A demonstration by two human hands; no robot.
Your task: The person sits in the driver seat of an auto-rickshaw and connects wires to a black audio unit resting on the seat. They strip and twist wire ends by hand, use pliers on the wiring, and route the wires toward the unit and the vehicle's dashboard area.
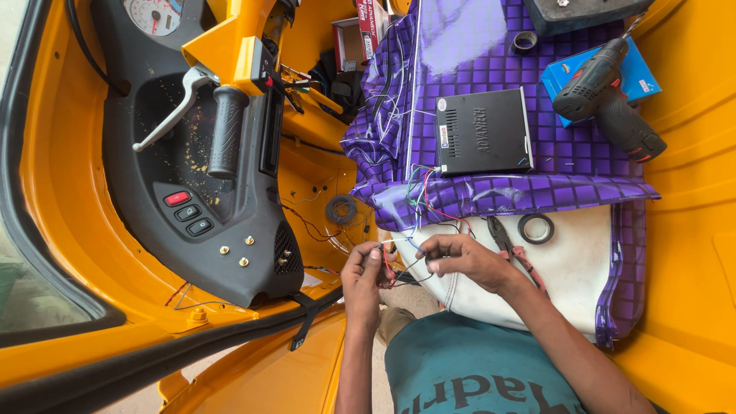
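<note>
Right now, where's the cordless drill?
In the head view, upper right: the cordless drill lies across a blue box on the purple checkered seat cover, right of the black electronics box.

A purple checkered seat (491, 69) carries a black box (483, 132), drill (606, 96) and tape roll (535, 228).

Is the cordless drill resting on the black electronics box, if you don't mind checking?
No, the cordless drill lies on a blue box, apart from the black electronics box.
</note>
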